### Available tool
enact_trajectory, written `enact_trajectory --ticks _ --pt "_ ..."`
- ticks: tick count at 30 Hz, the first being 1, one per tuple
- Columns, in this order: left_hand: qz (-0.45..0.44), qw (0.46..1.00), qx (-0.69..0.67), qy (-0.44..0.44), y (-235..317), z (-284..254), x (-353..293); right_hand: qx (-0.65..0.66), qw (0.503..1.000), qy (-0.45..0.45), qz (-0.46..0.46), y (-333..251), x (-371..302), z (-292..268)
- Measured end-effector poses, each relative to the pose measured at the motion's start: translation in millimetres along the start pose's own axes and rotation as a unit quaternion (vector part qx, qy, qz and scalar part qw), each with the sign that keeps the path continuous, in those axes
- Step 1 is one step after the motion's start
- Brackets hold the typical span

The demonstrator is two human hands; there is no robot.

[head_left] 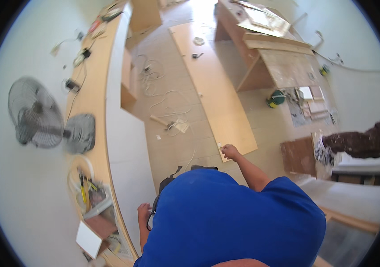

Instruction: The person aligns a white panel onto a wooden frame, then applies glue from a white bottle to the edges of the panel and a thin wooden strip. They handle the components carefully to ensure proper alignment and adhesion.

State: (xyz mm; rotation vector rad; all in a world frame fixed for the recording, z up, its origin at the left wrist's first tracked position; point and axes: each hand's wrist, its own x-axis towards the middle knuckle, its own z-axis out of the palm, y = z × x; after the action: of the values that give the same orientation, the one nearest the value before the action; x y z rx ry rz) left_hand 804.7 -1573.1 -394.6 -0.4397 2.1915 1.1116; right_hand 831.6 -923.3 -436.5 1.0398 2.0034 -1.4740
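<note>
A long, light wood-coloured board (pixel 219 89) lies on the floor ahead of me. My right hand (pixel 230 152) is over its near end with the fingers pinched together; whether something small is between them is hidden. Beside those fingertips a small white piece (pixel 219 145) shows at the board's edge. My left hand (pixel 143 211) is low by my left side, next to the white panel of the counter. Its fingers are curled, and what they hold, if anything, I cannot make out. A dark looped strap (pixel 150 221) hangs close to that hand.
A long counter (pixel 93 80) on the left carries a fan (pixel 38 113) and tools. White cable (pixel 172 95) and a hammer-like tool (pixel 159 121) lie on the floor. At right are a wooden bench (pixel 283 66), a green can (pixel 276 99) and another person's gloved hand (pixel 323 152).
</note>
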Motion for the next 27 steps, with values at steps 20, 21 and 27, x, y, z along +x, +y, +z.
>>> enact_trajectory --ticks 20,21,27 --pt "0.215 0.953 0.190 -0.099 359.0 -48.9 306.6 0.065 0.993 0.068 0.065 -21.7 50.0 29.6" --pt "0.289 0.931 0.214 -0.067 367.9 -50.6 329.3 0.075 0.993 0.063 0.067 -51.4 65.0 23.1" --pt "0.353 0.900 0.240 -0.085 497.1 -60.0 379.2 0.067 0.995 0.071 0.037 -197.3 131.3 -9.3"
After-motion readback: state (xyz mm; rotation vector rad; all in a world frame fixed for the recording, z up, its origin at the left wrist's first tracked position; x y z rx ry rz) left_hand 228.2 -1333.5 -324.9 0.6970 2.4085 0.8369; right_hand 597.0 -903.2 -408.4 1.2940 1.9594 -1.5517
